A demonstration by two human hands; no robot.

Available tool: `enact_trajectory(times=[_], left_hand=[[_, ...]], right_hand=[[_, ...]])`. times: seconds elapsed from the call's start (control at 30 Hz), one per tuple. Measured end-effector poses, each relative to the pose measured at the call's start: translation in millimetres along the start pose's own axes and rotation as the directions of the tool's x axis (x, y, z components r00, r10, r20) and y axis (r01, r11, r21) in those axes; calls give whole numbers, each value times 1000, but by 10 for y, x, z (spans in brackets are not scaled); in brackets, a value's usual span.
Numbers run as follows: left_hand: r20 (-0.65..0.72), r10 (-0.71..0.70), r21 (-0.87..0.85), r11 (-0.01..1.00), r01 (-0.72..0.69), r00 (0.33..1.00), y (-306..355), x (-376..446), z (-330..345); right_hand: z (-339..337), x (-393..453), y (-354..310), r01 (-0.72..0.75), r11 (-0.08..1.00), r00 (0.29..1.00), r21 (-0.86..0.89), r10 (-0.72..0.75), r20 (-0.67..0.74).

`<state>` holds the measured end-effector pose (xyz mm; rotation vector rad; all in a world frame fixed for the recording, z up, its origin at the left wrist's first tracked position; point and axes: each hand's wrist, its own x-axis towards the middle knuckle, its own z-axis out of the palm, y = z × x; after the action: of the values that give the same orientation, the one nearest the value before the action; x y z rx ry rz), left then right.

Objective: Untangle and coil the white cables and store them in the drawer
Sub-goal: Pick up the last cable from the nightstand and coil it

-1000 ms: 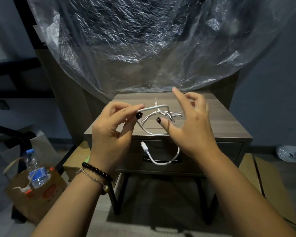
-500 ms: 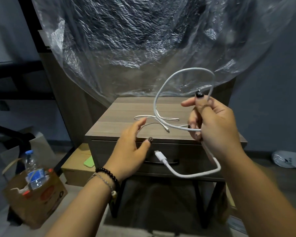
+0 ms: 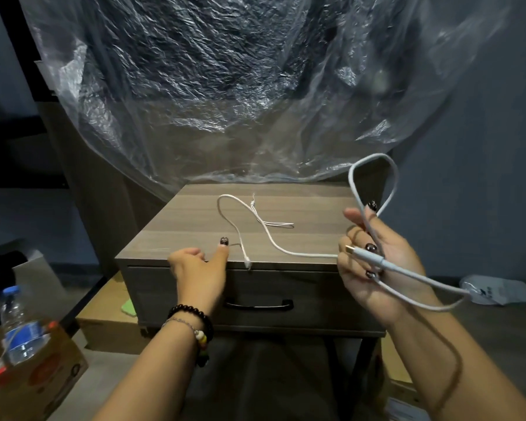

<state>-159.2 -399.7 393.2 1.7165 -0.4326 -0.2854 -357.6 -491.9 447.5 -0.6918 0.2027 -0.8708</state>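
Since half a second ago the right hand (image 3: pixel 377 262) has carried the thicker white cable (image 3: pixel 374 177) further right and clear of the nightstand top, while the left hand (image 3: pixel 199 268) has dropped to the front edge of the surface (image 3: pixel 170 226). Right-hand fingers (image 3: pixel 369 221) are curled round this cable: one loop stands up above the hand, its plug (image 3: pixel 362 253) lies across the palm pointing left, and a second loop hangs out to the right past the wrist. A thinner white cable (image 3: pixel 255 220) lies loose on the surface, bending in an arc near the back, with one end (image 3: pixel 247 264) at the front edge just right of the left hand and the other run leading to the right hand. The left hand holds nothing; its knuckles rest at the edge with fingers loosely bent and thumb (image 3: pixel 222 249) raised. Below, the drawer (image 3: pixel 316 296) is closed, its dark handle (image 3: pixel 258 304) between the two forearms. Crinkled clear plastic sheeting (image 3: pixel 225 86) hangs behind the nightstand. Low on the left, a water bottle (image 3: pixel 19 329) stands in a brown paper bag (image 3: pixel 43 384); cardboard boxes (image 3: pixel 107 323) sit on the floor beneath
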Motion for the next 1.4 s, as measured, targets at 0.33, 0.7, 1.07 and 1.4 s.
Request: enact_trajectory(times=[0.33, 0.7, 1.07, 1.4], left_hand=[[193, 113, 229, 961, -157, 975, -21, -17, 203], [410, -29, -337, 924, 180, 912, 112, -210, 247], [708, 48, -113, 993, 45, 705, 166, -442, -173], [758, 1, -6, 1000, 4, 652, 110, -475, -478]], right_hand=[[-253, -85, 117, -206, 972, 964, 114, 221, -146], [-500, -16, 377, -291, 876, 904, -385, 120, -410], [-278, -26, 578, 5, 481, 993, -876, -106, -53], [-247, -158, 707, 230, 238, 955, -944, 130, 266]])
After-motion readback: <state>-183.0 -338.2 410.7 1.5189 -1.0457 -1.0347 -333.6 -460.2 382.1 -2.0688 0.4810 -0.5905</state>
